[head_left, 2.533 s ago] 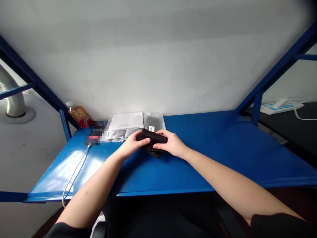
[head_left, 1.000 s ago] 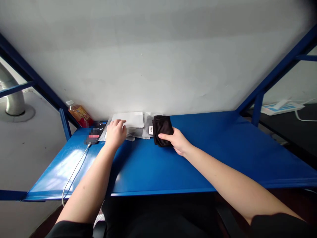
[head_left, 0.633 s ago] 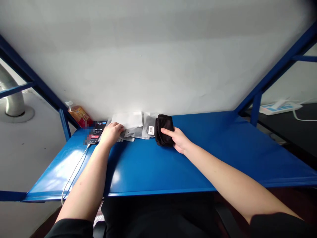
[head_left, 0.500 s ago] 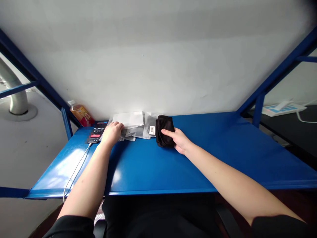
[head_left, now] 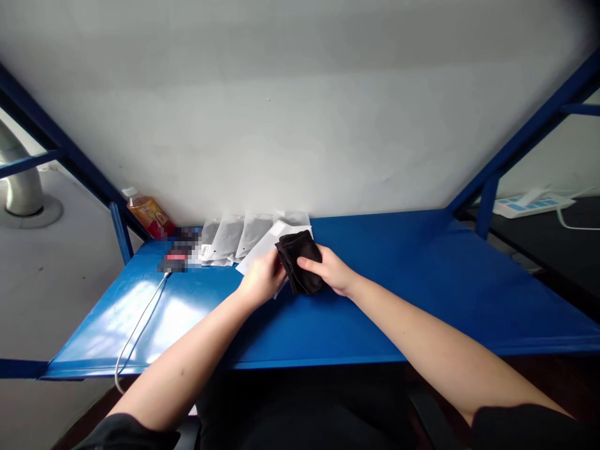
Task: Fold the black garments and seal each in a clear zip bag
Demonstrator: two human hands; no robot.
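Note:
My right hand point(head_left: 330, 272) is closed on a folded black cloth item point(head_left: 304, 262), its thumb across the front face. My left hand point(head_left: 263, 276) is closed at the left edge of the black item, fingertips partly hidden behind it. A white flat plastic bag point(head_left: 262, 247) slants from the left hand up behind the black item, and the left hand grips it. Several frosted plastic bags point(head_left: 227, 240) with dark contents lie overlapping against the wall, just left of and behind the hands.
A phone point(head_left: 178, 251), partly blurred, lies left of the bags with a white cable point(head_left: 140, 325) running over the front edge. A drink bottle point(head_left: 149, 214) leans in the back left corner. Blue frame bars flank the blue table point(head_left: 398, 312). A power strip point(head_left: 532, 205) lies far right.
My left hand has moved right from the phone side to the black item, bringing the white bag along. The frosted bags beneath are uncovered. The black item has shifted slightly left and tilted.

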